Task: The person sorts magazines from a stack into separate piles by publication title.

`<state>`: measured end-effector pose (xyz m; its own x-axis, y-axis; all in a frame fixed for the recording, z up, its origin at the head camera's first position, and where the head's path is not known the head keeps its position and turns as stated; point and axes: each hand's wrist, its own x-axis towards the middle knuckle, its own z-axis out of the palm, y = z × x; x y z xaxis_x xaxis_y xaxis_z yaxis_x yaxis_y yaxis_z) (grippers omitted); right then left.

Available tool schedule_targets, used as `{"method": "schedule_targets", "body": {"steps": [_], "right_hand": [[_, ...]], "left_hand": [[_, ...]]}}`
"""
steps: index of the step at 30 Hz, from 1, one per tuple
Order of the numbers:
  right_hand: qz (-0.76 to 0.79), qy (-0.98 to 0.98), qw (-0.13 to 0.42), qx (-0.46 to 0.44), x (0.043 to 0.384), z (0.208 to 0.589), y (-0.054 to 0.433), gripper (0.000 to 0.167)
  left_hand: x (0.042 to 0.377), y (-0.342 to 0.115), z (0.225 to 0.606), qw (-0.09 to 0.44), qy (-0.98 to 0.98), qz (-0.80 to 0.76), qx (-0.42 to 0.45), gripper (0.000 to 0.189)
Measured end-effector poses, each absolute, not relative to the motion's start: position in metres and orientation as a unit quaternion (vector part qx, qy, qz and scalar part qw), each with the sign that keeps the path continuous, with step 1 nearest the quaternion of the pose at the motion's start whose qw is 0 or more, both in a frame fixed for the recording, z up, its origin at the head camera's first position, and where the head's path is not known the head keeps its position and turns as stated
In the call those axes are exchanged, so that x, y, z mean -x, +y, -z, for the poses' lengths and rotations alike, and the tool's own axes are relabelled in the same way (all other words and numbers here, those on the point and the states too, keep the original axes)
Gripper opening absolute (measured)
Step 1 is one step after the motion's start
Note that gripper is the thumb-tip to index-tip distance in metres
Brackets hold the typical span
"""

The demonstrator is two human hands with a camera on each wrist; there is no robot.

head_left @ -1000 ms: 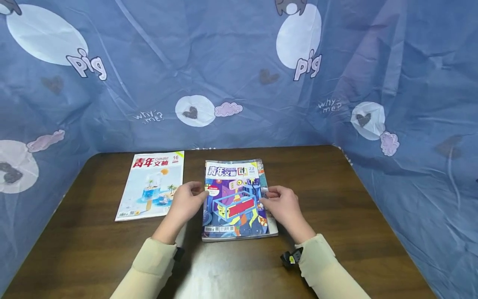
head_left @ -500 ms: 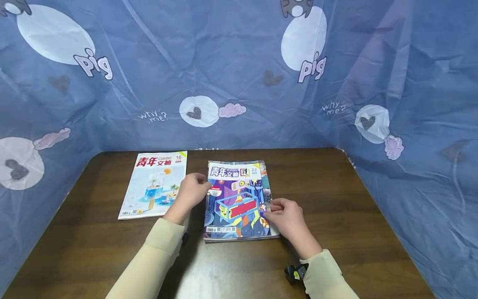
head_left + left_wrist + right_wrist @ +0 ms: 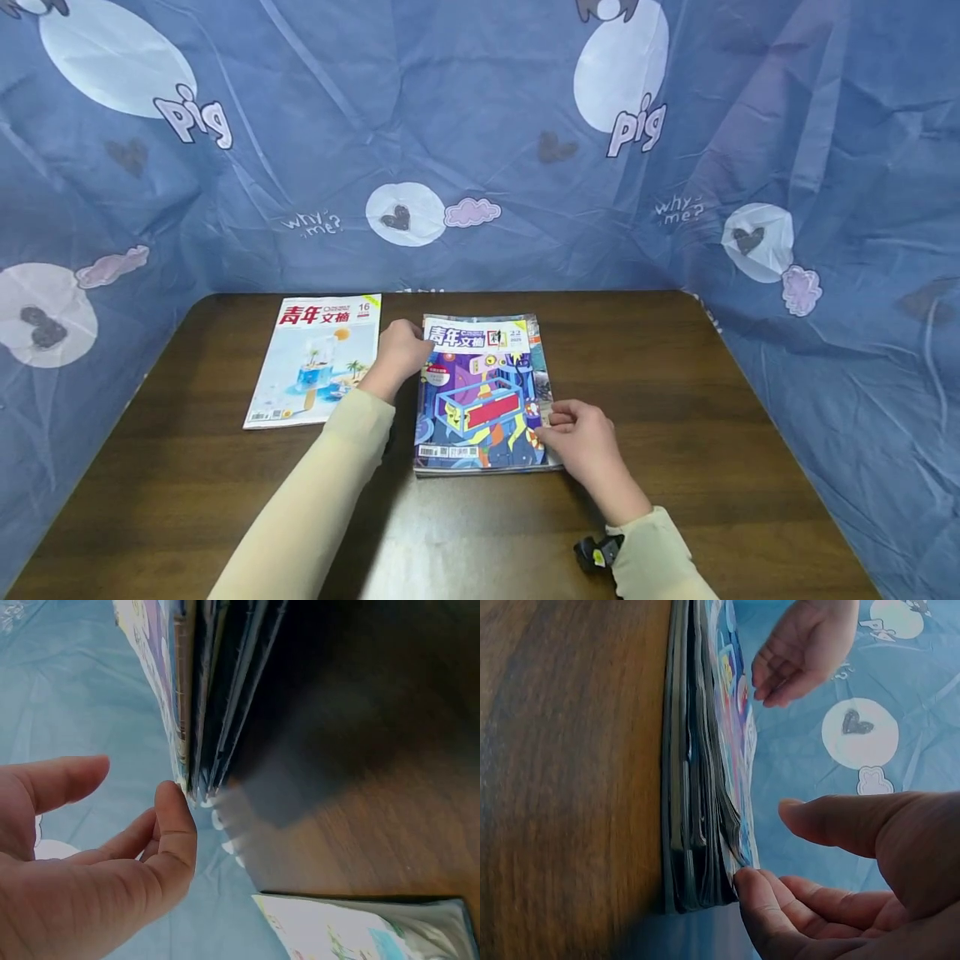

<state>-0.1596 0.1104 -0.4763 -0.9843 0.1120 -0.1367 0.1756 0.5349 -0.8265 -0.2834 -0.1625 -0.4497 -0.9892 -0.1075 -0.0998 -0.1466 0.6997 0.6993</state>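
A stack of several magazines (image 3: 480, 408) lies on the table, topped by a purple and blue cover marked 22. My left hand (image 3: 400, 358) is at the stack's upper left edge. In the left wrist view, the left hand's index fingertip (image 3: 171, 796) meets the stack's edge near a corner, the thumb held apart. My right hand (image 3: 588, 442) is at the lower right edge. Seen from the right wrist, the right hand's index fingertip (image 3: 751, 886) touches the page edges, its thumb standing clear of the cover. The magazines underneath stick out unevenly on the right.
A single magazine (image 3: 318, 354) with a white and light blue cover, marked 16, lies left of the stack. The brown wooden table (image 3: 675, 375) is bordered behind and at the sides by a blue patterned cloth (image 3: 480, 125).
My left hand has slid away from me along the stack's left edge to its upper part. My right hand has moved toward me down the right edge.
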Motion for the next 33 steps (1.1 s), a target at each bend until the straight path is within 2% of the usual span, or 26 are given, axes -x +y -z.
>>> {"method": "schedule_targets", "body": {"steps": [19, 33], "right_hand": [[0.490, 0.867, 0.046, -0.076, 0.159, 0.475, 0.106, 0.044], [0.494, 0.865, 0.057, -0.072, 0.158, 0.475, 0.105, 0.043]], "left_hand": [[0.304, -0.151, 0.451, 0.027, 0.948, -0.309, 0.077, 0.011], [0.308, -0.148, 0.459, 0.014, 0.939, -0.328, 0.102, 0.030]]}}
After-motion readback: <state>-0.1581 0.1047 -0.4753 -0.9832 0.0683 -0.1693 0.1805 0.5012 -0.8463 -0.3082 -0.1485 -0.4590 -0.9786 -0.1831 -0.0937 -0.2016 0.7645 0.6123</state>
